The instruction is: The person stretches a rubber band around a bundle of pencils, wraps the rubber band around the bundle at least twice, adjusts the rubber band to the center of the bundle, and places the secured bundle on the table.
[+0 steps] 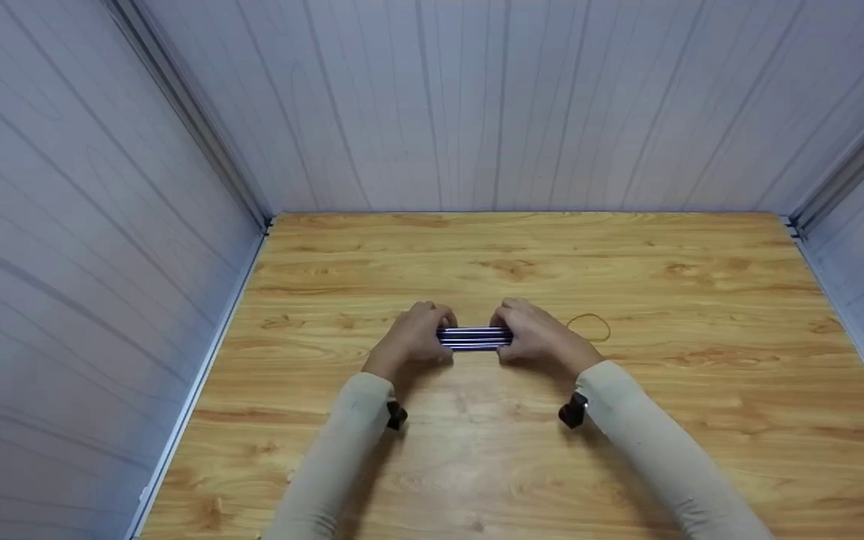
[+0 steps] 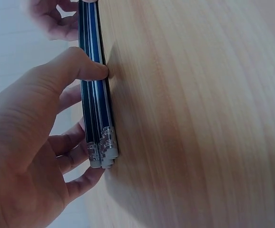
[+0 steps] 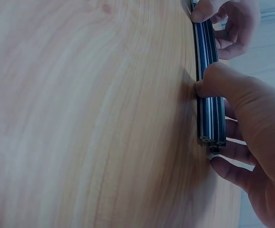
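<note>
Both hands, left hand [image 1: 411, 339] and right hand [image 1: 541, 339], pinch the stiff, light, probably slippery pencil bundle [image 1: 475, 338] by its ends on the bench [image 1: 702, 390].

Wood-grain worktop [image 1: 627, 450], pale panelled walls [image 1: 477, 97] on three sides, thin rubber band [image 1: 589, 325] lying flat on the worktop

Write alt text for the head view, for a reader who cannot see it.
Two hands hold a bundle of dark striped pencils level on a wooden table, the left hand at one end, the right hand at the other. A rubber band lies beside the right hand.
</note>
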Action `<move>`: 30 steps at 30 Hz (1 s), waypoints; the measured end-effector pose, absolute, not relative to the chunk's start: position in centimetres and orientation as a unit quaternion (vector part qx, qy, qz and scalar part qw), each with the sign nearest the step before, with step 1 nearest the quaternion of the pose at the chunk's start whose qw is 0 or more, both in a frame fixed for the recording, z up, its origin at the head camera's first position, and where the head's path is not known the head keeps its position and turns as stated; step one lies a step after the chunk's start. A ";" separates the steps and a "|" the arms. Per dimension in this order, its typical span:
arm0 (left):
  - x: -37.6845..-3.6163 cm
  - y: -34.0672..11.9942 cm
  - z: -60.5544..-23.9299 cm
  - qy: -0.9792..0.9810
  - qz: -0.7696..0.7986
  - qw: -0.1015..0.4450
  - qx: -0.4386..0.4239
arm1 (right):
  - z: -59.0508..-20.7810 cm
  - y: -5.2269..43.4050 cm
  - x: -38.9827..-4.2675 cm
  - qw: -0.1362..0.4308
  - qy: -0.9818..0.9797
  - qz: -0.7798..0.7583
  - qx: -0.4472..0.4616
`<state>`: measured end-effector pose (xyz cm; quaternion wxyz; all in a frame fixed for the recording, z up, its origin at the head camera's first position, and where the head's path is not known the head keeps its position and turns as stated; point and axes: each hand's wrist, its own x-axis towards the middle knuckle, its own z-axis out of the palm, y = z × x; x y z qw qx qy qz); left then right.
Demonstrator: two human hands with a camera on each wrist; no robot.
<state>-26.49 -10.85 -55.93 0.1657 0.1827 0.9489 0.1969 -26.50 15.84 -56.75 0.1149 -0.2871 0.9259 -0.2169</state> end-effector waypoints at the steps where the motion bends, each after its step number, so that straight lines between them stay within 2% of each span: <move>1: -26.5 -10.8 -55.9 0.949 0.198 0.167 0.182 | -56.8 15.9 -26.6 0.116 0.925 -0.218 -0.288; 25: -26.8 -10.2 -56.0 0.948 0.191 0.155 0.201 | -56.6 15.8 -27.4 0.147 0.925 -0.212 -0.280; 30: -26.8 -10.2 -56.0 0.949 0.179 0.159 0.203 | -58.4 16.0 -28.9 0.146 0.921 -0.208 -0.297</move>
